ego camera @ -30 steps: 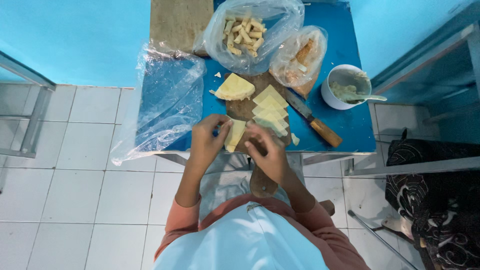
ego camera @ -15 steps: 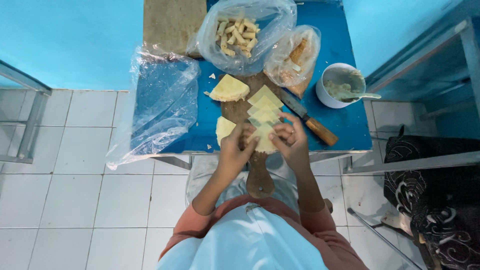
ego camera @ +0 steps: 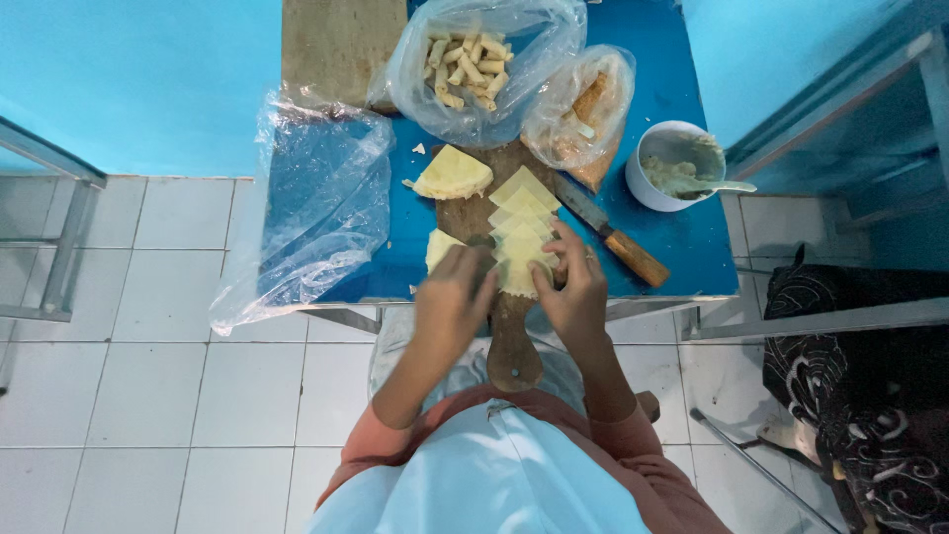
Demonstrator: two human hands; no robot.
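Both hands are on the front wrapper (ego camera: 516, 272) now, a pale yellow square lying at the near end of the board (ego camera: 514, 346), at the 6 o'clock end of the overlapping row of wrappers (ego camera: 522, 203). A second ago the hands were off to 9 o'clock, working a separate piece near the tabletop's front edge; that piece (ego camera: 441, 247) now lies alone on the blue, and the work has shifted right onto the row. The left hand (ego camera: 453, 305) lies fingers-down over the wrapper's left edge, the right hand (ego camera: 571, 292) pinches its right edge; neither looks clamped shut, though I cannot tell how firm the pinch is.

Outward: a stacked wedge of wrappers (ego camera: 453, 176) at 11 o'clock, a knife (ego camera: 611, 235) with wooden handle at 2 o'clock, a white bowl (ego camera: 652, 193) with paste and spoon beyond it. At 12 o'clock, a bag of finished rolls (ego camera: 465, 64), a second bag (ego camera: 581, 104) beside it. Loose clear plastic (ego camera: 316, 208) drapes off the tabletop (ego camera: 682, 247) at 9 o'clock.
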